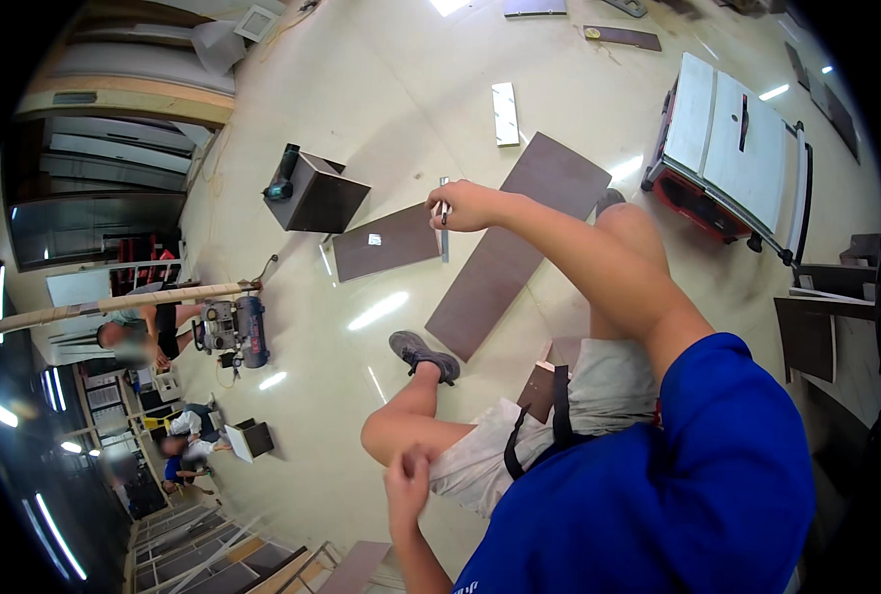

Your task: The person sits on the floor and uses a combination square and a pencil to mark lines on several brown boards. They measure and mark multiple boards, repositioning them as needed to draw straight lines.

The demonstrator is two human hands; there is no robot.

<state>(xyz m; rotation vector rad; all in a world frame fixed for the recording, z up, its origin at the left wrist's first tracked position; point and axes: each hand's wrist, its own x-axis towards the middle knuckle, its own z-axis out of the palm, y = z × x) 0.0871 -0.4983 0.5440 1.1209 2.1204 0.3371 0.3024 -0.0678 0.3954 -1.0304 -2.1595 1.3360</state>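
Note:
My right hand [463,206] reaches out over the floor, its fingers closed round a slim dark-and-white pen [444,211]. Just beneath it, a narrow metal ruler [445,246] lies along the end of a short dark brown board [381,246] with a small white patch on it. Beside that, a longer brown board [520,247] lies flat and slanted between my feet. My left hand [408,485] is by my left knee with its fingertips curled together; whether anything small is in them is hidden.
A cordless drill [283,173] rests against a dark box [320,198]. At the right stands a table saw [728,148]; a compressor [233,332] is at the left, near a crouching person [148,332]. A white strip [505,114] lies beyond the boards. Other people work farther back.

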